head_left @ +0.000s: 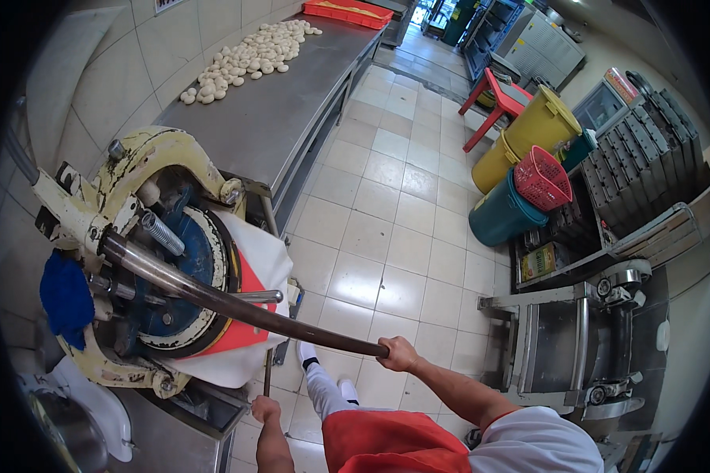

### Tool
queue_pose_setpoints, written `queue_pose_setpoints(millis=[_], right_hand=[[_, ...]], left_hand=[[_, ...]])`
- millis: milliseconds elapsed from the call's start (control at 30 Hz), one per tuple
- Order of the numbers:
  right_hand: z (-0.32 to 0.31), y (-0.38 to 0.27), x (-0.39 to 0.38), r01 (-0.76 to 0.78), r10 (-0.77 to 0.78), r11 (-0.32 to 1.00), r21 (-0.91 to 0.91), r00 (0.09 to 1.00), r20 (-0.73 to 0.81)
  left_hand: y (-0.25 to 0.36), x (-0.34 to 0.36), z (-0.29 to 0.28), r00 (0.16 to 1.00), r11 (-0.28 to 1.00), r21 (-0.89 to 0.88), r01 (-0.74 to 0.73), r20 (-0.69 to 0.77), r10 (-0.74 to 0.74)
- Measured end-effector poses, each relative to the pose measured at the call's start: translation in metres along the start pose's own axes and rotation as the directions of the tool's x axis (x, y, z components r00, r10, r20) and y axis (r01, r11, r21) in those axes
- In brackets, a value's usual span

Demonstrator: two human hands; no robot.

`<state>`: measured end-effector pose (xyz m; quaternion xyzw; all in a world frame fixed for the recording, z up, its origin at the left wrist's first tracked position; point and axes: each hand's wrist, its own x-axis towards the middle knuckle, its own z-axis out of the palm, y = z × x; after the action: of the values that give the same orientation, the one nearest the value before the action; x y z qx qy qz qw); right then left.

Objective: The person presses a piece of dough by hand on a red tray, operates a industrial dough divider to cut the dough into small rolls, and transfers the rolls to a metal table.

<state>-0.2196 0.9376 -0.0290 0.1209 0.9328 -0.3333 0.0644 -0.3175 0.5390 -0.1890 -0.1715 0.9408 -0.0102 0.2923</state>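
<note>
A dough divider press (185, 268) with a worn cream frame and a blue head stands at the left. Its long dark curved lever (292, 319) reaches across to me, and my right hand (400, 355) is wrapped round the far end of it. Lower down, my left hand (266, 410) closes on the end of a thin metal rod (268, 374) beside the press. White sheeting (272, 256) and a red piece (248, 284) stick out from under the press head. What lies beneath the head is hidden. A blue cloth (65, 296) hangs on the frame.
Many dough balls (252, 59) lie on a long steel table (284, 110), with a red crate (347, 12) at its far end. To the right stand yellow bins (540, 122), a green bin (501, 209), a red basket (540, 177), stacked trays (639, 158) and a roller machine (560, 347).
</note>
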Motion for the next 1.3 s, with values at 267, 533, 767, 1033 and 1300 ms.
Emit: queue_pose_setpoints(millis=[267, 533, 767, 1033, 1300], right_hand=[[0.0, -0.002, 0.0, -0.029, 0.029, 1.0, -0.01, 1.0, 0.009], [-0.001, -0.003, 0.001, -0.015, 0.015, 1.0, -0.003, 1.0, 0.012], [-0.004, -0.004, 0.001, 0.0, 0.001, 1.0, -0.017, 1.0, 0.032], [0.001, -0.001, 0.002, 0.003, -0.004, 1.0, 0.001, 1.0, 0.013], [0.0, 0.001, 0.0, -0.001, 0.001, 1.0, 0.006, 1.0, 0.006]], left_hand=[[0.002, -0.003, -0.006, 1.0, 1.0, 0.007, 0.006, 0.014, -0.006], [-0.001, -0.001, -0.001, 1.0, 1.0, -0.005, 0.0, -0.008, 0.0], [-0.001, 0.001, 0.001, 1.0, 1.0, 0.016, -0.012, -0.008, 0.013], [-0.008, 0.013, 0.016, 1.0, 1.0, 0.021, -0.008, -0.004, 0.008], [-0.003, 0.007, 0.009, 1.0, 1.0, 0.01, -0.007, 0.016, 0.007]])
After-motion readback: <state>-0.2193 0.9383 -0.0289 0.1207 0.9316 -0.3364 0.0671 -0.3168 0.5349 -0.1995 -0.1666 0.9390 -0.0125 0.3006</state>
